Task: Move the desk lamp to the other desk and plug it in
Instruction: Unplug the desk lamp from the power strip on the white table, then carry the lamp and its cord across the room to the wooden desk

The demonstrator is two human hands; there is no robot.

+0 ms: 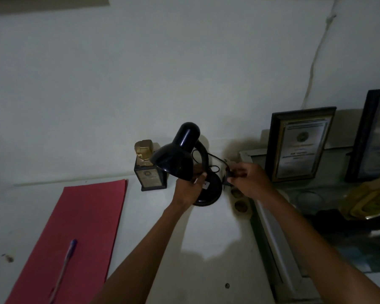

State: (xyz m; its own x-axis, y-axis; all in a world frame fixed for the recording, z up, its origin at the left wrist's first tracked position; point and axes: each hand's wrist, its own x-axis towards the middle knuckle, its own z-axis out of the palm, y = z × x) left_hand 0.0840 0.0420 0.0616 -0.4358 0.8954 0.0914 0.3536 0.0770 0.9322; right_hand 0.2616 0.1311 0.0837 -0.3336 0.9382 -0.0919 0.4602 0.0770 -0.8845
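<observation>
A black desk lamp point(180, 154) with a curved neck and round base point(211, 189) stands on the white desk point(195, 238) near the wall. My left hand point(190, 189) grips the lamp at the foot of its neck, above the base. My right hand point(249, 179) is closed on the lamp's black plug point(228, 175), held just right of the base. The thin black cord point(215, 160) loops from the neck to the plug. A white power strip point(239, 207) with round sockets lies under my right hand along the desk's right edge.
A small trophy with a gold top point(148, 166) stands left of the lamp. A red folder point(81, 233) with a pen point(64, 268) lies at the left. Framed certificates point(298, 143) lean on the wall at the right, above a cluttered lower surface.
</observation>
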